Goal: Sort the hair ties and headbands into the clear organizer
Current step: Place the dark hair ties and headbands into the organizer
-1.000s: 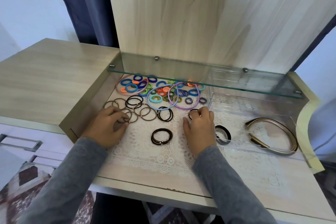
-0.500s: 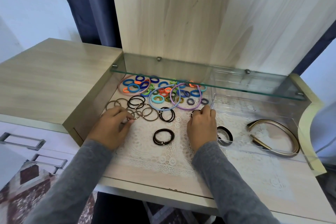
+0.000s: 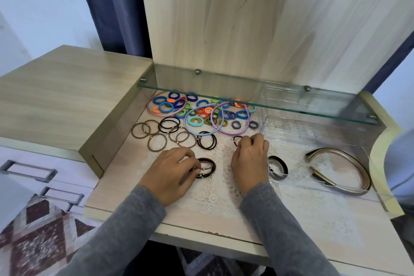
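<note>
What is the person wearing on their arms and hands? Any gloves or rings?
Both arms are in long, plain grey sleeves of soft-looking knit cloth with no pattern or writing. The left sleeve and the right sleeve reach down to the wrists. The left hand and the right hand are bare: no gloves, and no ring, watch or bracelet shows.

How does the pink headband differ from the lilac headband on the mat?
Colour: the pink headband is pale pink, the lilac headband light purple. Place: the pink headband lies at the back left; the lilac headband lies further right, near the clear organizer. Contents: the pink headband rings blue and orange hair ties; the lilac headband rings dark striped ones. Both lie flat on the lace mat, outside the organizer.
</note>
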